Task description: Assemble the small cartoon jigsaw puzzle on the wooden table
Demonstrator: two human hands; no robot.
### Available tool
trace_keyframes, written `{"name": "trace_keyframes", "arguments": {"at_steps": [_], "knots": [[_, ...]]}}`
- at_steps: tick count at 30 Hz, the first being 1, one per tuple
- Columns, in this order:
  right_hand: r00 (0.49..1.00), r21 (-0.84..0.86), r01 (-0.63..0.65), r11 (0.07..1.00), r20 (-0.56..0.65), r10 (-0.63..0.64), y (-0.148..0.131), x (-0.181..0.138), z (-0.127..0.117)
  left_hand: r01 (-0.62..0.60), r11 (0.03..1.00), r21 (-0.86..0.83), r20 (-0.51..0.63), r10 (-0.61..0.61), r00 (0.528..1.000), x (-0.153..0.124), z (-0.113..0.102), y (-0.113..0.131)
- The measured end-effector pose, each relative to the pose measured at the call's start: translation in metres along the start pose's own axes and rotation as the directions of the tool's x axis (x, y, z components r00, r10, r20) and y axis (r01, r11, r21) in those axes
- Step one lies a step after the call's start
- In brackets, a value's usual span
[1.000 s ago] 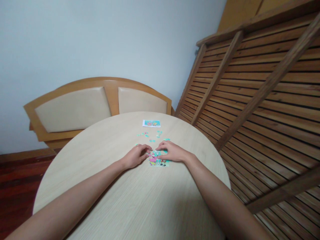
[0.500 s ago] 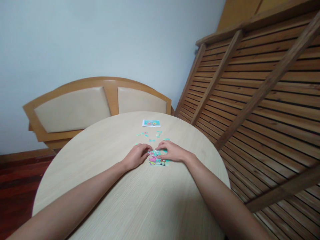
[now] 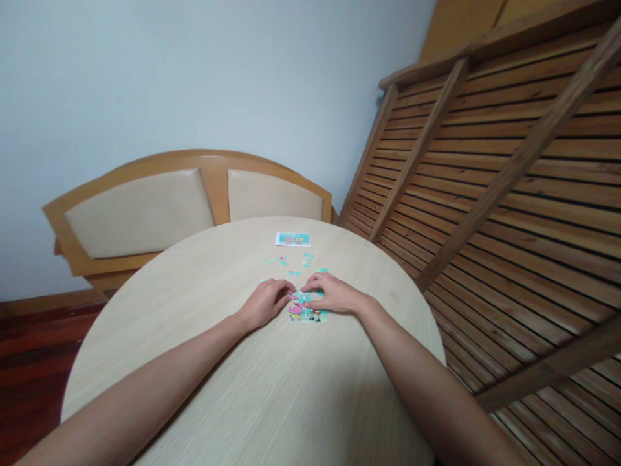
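Note:
A small, partly joined jigsaw puzzle (image 3: pixel 305 312) in teal and pink lies on the round pale wooden table (image 3: pixel 272 395). My left hand (image 3: pixel 264 301) rests at its left edge with fingers curled, fingertips pressing on the pieces. My right hand (image 3: pixel 332 294) lies over its upper right part, fingers bent down onto it. The fingertips of both hands nearly meet above the puzzle. Several loose teal pieces (image 3: pixel 291 262) lie scattered just beyond my hands. Whether either hand pinches a piece is hidden.
A small picture card (image 3: pixel 293 239) lies near the table's far edge. Behind the table stands a curved wooden bench with two beige cushions (image 3: pixel 145 210). A slatted wooden frame (image 3: pixel 509 194) leans along the right side. Dark red floor shows at the left.

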State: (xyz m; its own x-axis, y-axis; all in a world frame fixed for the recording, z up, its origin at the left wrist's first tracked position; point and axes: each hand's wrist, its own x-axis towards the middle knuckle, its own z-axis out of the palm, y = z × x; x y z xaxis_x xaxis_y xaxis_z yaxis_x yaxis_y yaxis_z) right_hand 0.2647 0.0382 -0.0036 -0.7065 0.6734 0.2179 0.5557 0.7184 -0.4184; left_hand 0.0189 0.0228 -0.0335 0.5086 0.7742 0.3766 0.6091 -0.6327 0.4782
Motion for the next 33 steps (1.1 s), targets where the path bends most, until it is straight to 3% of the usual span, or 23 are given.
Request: {"name": "trace_keyframes", "arguments": {"at_steps": [13,19,33], "knots": [[1.0,-0.001,-0.012,1.0,0.008,0.012,-0.001,0.0,0.0,-0.017,0.993,-0.12,0.071,0.026,0.997,-0.008,-0.013,-0.004],[1.0,-0.006,-0.011,1.0,0.006,0.011,-0.001,0.0,-0.001,-0.016,0.994,-0.112,0.135,0.031,0.99,-0.01,-0.02,-0.005],[1.0,-0.004,-0.012,1.0,0.009,0.012,0.0,0.0,0.0,-0.097,0.989,-0.113,0.167,0.115,0.979,-0.012,-0.027,-0.007]]}}
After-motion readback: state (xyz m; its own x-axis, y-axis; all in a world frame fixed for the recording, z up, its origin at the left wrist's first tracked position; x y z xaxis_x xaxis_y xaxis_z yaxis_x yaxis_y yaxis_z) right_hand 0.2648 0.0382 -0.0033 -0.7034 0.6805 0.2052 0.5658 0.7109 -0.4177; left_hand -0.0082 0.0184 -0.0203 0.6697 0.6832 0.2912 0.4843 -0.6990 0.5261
